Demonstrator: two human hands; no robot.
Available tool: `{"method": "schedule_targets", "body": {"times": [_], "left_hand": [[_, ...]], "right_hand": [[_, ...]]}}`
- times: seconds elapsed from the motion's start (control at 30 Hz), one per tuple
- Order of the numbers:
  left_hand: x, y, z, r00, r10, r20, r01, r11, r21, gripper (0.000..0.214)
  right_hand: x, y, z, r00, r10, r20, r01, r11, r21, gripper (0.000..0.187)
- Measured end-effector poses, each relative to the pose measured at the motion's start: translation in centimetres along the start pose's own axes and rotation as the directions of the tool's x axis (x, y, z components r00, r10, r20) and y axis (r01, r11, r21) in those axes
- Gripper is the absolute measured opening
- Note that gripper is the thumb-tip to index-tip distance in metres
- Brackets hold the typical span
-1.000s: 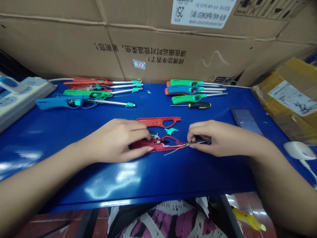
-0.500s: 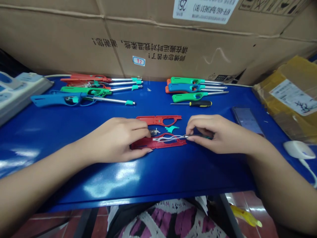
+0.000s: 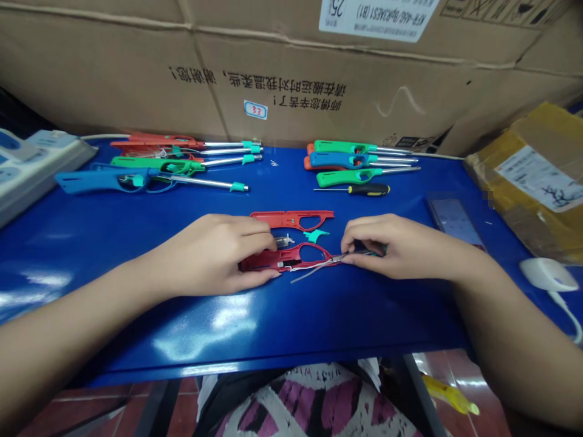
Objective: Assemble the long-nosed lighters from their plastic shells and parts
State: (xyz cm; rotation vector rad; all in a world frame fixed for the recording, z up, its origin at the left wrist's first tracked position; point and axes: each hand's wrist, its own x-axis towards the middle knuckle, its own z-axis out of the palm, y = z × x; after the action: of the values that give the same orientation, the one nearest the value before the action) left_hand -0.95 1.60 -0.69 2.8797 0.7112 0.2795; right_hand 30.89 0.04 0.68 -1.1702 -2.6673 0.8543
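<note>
An opened red lighter shell [image 3: 291, 256] lies on the blue table [image 3: 273, 315] in front of me, with white wires [image 3: 310, 270] trailing out of it. My left hand [image 3: 214, 255] is closed on the shell's left end, pinning it flat. My right hand [image 3: 401, 249] pinches the thin metal tube [image 3: 353, 255] at the shell's right end. The matching red half-shell [image 3: 294, 218] and a small teal trigger piece [image 3: 316, 235] lie just behind.
Opened lighters with tubes [image 3: 155, 167] lie back left, closed lighters [image 3: 355, 162] back right with a black-handled screwdriver [image 3: 359, 190]. A phone [image 3: 453, 220], a white scanner [image 3: 549, 274], a power strip [image 3: 27, 170] and cardboard boxes [image 3: 273, 67] ring the table.
The wires, tucked over the shell half a second ago, now hang out below it again. My right hand has shifted slightly with the tube; my left hand stays put.
</note>
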Motion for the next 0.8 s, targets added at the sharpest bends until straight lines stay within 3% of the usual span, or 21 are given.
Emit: {"method": "schedule_targets", "body": {"times": [0.37,0.8], "left_hand": [[0.03,-0.06,0.03,1.000,-0.007,0.007,0.007,1.000,-0.019,0.023],[0.02,-0.12,0.10,1.000,-0.017,0.022,0.018,0.999,-0.039,0.023]], "right_hand": [[-0.01,0.23,-0.14,1.000,0.008,0.011,-0.008,1.000,-0.002,0.006],[-0.11,0.03,0.12,0.999,0.041,0.033,-0.039,0.998,-0.043,0.013]]}}
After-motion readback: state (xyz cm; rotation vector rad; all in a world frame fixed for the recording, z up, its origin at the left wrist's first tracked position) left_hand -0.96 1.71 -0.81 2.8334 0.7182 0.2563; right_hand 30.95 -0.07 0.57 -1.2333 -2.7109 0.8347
